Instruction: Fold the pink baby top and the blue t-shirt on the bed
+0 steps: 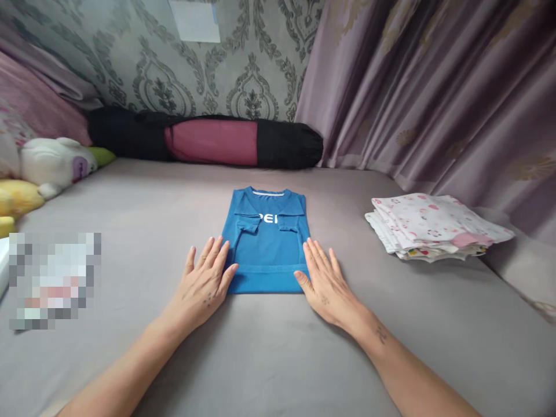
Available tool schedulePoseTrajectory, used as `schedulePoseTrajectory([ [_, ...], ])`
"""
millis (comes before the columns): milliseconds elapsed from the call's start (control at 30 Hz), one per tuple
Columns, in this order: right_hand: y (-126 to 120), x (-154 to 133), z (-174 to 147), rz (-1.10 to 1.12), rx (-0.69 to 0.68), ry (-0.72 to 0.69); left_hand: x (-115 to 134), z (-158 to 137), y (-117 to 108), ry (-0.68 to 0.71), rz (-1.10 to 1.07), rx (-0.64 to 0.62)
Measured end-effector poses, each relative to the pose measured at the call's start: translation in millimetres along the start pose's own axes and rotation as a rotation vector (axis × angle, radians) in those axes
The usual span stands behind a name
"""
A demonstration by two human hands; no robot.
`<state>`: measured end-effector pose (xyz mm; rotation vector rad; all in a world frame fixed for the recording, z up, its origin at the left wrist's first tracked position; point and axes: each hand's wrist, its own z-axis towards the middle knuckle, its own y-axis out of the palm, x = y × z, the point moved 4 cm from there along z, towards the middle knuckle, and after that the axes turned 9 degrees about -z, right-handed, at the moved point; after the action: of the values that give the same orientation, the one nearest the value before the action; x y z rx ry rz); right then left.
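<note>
A blue T-shirt (269, 246) lies flat on the grey bed sheet (260, 353), its sides and sleeves folded inward and its hem turned up in a band at the near end. White letters show partly between the two sleeves. My left hand (207, 281) rests palm down along the shirt's left edge, fingers spread, thumb on the hem band. On the opposite edge, my right hand (324, 281) lies flat too, with its thumb over the near right corner. Neither hand grips the fabric.
A stack of folded printed cloths (434, 223) sits at the right. Along the wall lies a long black and maroon bag (212, 142). Plush toys (56, 165) are at the left, above a blurred-out item (56, 284). A purple curtain (412, 87) hangs at the right.
</note>
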<state>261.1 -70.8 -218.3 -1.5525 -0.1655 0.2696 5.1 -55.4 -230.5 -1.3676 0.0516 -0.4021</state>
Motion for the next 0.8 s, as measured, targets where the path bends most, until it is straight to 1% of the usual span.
schedulePoseTrajectory([
  [67,5,4,4,-0.024,-0.03,0.028,-4,0,6,-0.009,0.003,-0.065],
  [133,7,5,5,-0.036,-0.063,0.026,-6,-1,11,-0.008,0.0,-0.114],
  [233,6,3,6,-0.053,-0.076,0.016,-7,0,13,-0.01,-0.002,-0.127],
  [367,2,2,6,-0.063,-0.06,0.015,-5,2,8,-0.035,0.001,-0.145],
  [467,0,-1,3,-0.062,-0.034,-0.005,-2,2,4,-0.021,0.013,-0.112],
  [533,0,-5,0,-0.05,-0.03,-0.032,0,1,2,0.011,0.017,-0.056],
  [600,1,-9,-2,-0.033,-0.041,-0.054,1,0,4,0.055,0.002,-0.026],
  [700,2,-12,-4,-0.014,-0.05,-0.067,0,-1,11,0.095,-0.034,-0.057],
  [800,3,-11,-4,-0.006,-0.036,-0.07,-2,-2,16,0.089,-0.045,-0.075],
])
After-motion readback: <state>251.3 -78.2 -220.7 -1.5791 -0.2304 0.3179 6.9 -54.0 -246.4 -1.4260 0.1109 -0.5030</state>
